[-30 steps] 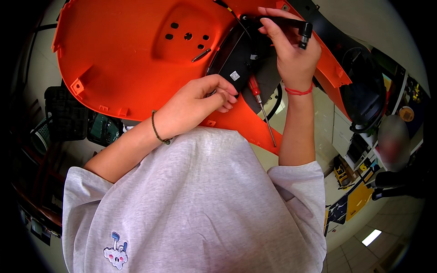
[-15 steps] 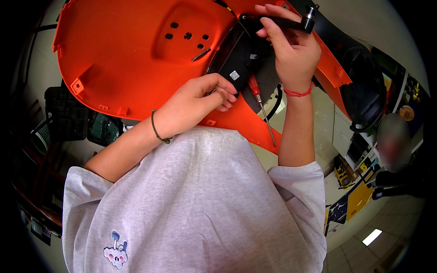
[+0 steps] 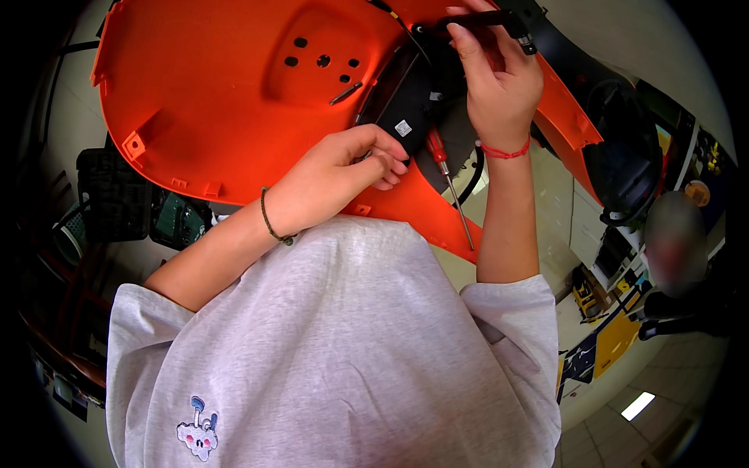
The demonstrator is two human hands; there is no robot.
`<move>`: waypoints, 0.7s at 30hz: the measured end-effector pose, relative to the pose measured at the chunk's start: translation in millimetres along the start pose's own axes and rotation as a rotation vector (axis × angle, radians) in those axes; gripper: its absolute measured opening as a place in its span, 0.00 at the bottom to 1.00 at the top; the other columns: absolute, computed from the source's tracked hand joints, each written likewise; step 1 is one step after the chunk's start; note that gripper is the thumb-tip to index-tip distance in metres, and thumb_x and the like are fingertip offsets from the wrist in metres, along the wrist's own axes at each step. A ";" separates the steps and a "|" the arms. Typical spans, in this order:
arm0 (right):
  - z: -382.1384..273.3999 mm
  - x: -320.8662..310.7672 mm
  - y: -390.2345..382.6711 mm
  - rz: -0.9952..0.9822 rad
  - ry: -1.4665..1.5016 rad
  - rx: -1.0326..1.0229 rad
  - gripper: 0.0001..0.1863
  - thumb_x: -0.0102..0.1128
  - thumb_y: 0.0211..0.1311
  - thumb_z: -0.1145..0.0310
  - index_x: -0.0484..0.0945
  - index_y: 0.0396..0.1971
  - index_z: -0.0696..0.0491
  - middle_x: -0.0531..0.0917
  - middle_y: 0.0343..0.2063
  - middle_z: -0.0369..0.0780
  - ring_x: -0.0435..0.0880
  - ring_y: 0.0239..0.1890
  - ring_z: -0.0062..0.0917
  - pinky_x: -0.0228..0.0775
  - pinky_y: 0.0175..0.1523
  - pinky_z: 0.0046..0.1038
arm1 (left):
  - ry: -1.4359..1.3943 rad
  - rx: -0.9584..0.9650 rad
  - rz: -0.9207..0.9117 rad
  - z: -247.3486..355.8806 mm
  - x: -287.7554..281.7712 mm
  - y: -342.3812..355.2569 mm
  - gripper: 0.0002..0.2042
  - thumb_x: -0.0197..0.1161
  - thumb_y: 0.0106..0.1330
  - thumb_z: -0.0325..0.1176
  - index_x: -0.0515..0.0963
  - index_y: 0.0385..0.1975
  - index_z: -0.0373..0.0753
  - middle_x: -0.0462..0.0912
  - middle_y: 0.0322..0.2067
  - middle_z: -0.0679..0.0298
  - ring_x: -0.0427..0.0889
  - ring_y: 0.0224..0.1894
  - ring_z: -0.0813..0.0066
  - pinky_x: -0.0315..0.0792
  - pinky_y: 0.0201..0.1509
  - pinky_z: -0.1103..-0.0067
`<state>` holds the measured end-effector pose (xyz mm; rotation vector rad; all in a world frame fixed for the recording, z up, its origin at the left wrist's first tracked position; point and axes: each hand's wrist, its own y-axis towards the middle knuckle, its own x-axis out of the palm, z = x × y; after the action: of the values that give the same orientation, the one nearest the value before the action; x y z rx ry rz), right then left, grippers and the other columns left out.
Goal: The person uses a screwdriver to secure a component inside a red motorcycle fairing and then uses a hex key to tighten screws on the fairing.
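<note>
Across the top lies a large orange plastic shell (image 3: 203,86) with a black part (image 3: 390,109) set in its opening. My left hand (image 3: 335,168) is closed at the lower edge of that black part, thumb and fingers curled together; whatever is between them is hidden. At the upper right, my right hand (image 3: 505,90) grips a black L-shaped bar (image 3: 480,21) with a metal tip at its bent end. Between my hands, a red-handled screwdriver (image 3: 438,147) lies with its shaft across the orange edge. A small dark metal bit (image 3: 346,93) rests on the shell.
A dark tool case (image 3: 115,195) stands open at the left. Black cable (image 3: 399,22) runs down by the opening. To the right are a black rounded part (image 3: 620,148), a blurred person (image 3: 675,242) and a yellow panel (image 3: 616,343).
The bar's bent end has swung upward and left and now points its metal tip down. My right hand has shifted slightly up and left. My left hand stays in place.
</note>
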<state>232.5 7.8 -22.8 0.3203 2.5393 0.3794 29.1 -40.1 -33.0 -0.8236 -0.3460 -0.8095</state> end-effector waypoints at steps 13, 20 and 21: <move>9.8 -11.4 -7.0 -0.128 0.411 0.345 0.19 0.58 0.63 0.82 0.72 0.54 0.60 0.83 0.45 0.42 0.82 0.40 0.18 0.75 0.45 0.19 | -0.003 -0.001 0.005 -1.8 -3.2 0.2 0.12 0.46 0.69 0.25 0.73 0.47 0.31 0.81 0.44 0.57 0.80 0.47 0.73 0.75 0.54 0.77; -5.9 -11.7 0.5 -0.033 0.028 0.142 0.10 0.73 0.54 0.75 0.78 0.31 0.59 0.84 0.27 0.36 0.82 0.27 0.15 0.72 0.33 0.15 | 0.008 0.000 0.007 2.0 3.5 0.4 0.12 0.46 0.70 0.26 0.73 0.47 0.31 0.81 0.44 0.57 0.80 0.47 0.73 0.74 0.55 0.76; 7.1 -11.6 -0.2 -0.005 -0.099 -0.005 0.10 0.72 0.55 0.76 0.79 0.32 0.58 0.85 0.29 0.36 0.82 0.28 0.15 0.72 0.34 0.15 | 0.010 0.001 0.006 2.7 3.8 0.5 0.12 0.46 0.70 0.26 0.73 0.47 0.31 0.81 0.44 0.57 0.80 0.47 0.73 0.74 0.55 0.76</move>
<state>245.9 5.6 -23.1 0.3233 2.4412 0.3587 32.0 -39.8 -29.3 -0.8192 -0.3348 -0.8080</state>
